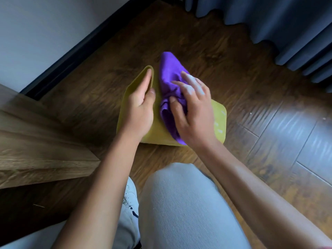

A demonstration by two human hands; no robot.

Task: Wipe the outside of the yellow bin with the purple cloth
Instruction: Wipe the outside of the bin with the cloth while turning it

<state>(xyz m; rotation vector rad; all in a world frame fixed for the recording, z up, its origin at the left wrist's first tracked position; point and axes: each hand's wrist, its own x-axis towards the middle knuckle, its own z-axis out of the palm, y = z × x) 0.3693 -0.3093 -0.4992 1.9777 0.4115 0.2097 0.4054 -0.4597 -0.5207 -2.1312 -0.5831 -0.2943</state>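
Yellow bin (218, 121) is lying on its side on the wood floor (251, 72); left hand (140, 106) is gripping its rim, right hand (194, 108) is pressing the bunched purple cloth (168, 72) against its wall.

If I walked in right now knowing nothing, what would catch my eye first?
The bright purple cloth, bunched under the right hand in mid-frame, pressed on the side of a yellow bin lying on the wooden floor. The left hand takes a grip on the bin's rim beside it.
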